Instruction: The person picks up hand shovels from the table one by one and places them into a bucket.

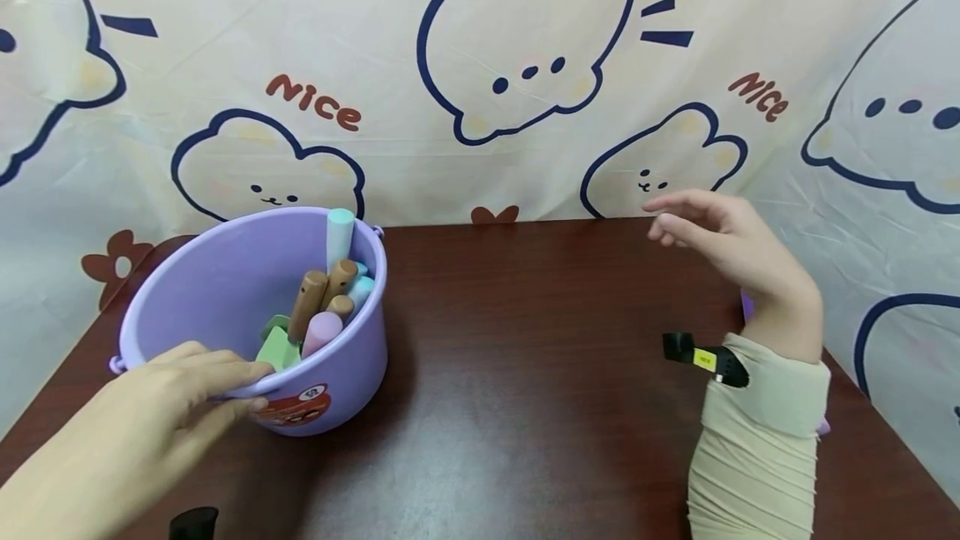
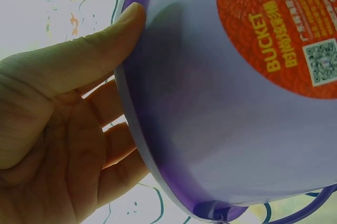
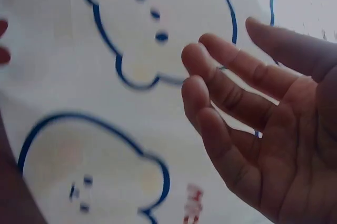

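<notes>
A purple bucket (image 1: 187, 273) with a red label (image 2: 284, 34) stands on the left of the table. My left hand (image 1: 161, 411) grips its near rim, thumb outside and fingers over the inside; the left wrist view shows the same hold. Inside the bucket lie several toy pieces: brown handles (image 1: 307, 305), a light blue cylinder (image 1: 340, 240), a pink rounded end (image 1: 322, 332) and a green piece (image 1: 278, 349). My right hand (image 1: 723, 236) is raised above the table's right side, its fingers loosely bent around nothing, as the right wrist view (image 3: 253, 129) confirms.
The dark brown table (image 1: 525, 357) reaches back to a white cloth (image 1: 525, 173) printed with cartoon faces. A purple thing (image 1: 747, 307) is mostly hidden behind my right forearm. A black strap (image 1: 193, 523) shows at the bottom left.
</notes>
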The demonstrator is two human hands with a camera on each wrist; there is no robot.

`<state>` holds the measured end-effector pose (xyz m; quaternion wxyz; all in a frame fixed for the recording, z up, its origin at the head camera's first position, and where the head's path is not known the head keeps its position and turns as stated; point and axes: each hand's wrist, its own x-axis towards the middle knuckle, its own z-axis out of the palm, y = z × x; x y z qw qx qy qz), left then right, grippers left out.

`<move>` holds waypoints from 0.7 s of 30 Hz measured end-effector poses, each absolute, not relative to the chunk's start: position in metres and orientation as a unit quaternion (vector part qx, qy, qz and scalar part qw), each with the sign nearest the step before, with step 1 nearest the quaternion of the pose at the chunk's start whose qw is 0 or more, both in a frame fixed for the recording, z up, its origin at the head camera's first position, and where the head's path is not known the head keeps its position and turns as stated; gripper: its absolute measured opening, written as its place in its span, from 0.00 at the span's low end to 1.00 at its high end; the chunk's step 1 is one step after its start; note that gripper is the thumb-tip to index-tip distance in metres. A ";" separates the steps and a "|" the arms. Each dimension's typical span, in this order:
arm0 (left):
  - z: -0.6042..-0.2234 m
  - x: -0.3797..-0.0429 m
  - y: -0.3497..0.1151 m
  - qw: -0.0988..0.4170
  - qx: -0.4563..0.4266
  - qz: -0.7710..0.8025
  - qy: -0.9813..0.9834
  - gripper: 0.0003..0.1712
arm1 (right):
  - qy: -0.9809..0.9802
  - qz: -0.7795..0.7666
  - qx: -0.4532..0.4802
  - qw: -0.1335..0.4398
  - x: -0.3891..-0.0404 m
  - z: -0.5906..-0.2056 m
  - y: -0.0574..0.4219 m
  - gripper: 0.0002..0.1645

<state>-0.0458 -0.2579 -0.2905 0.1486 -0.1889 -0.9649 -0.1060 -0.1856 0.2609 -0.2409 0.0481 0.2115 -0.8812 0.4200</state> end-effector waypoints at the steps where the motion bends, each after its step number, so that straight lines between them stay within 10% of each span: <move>1: -0.291 -0.046 -0.258 0.146 -0.188 -0.106 -0.965 0.20 | -0.883 0.424 0.197 0.051 -0.185 -0.245 0.268 0.14; 16: -0.290 -0.047 -0.256 0.162 -0.203 -0.109 -0.959 0.21 | -0.911 0.411 0.019 -0.040 -0.165 -0.293 0.365 0.07; 21: -0.290 -0.045 -0.257 0.176 -0.213 -0.108 -0.955 0.21 | -0.918 0.390 -0.037 -0.063 -0.158 -0.298 0.379 0.32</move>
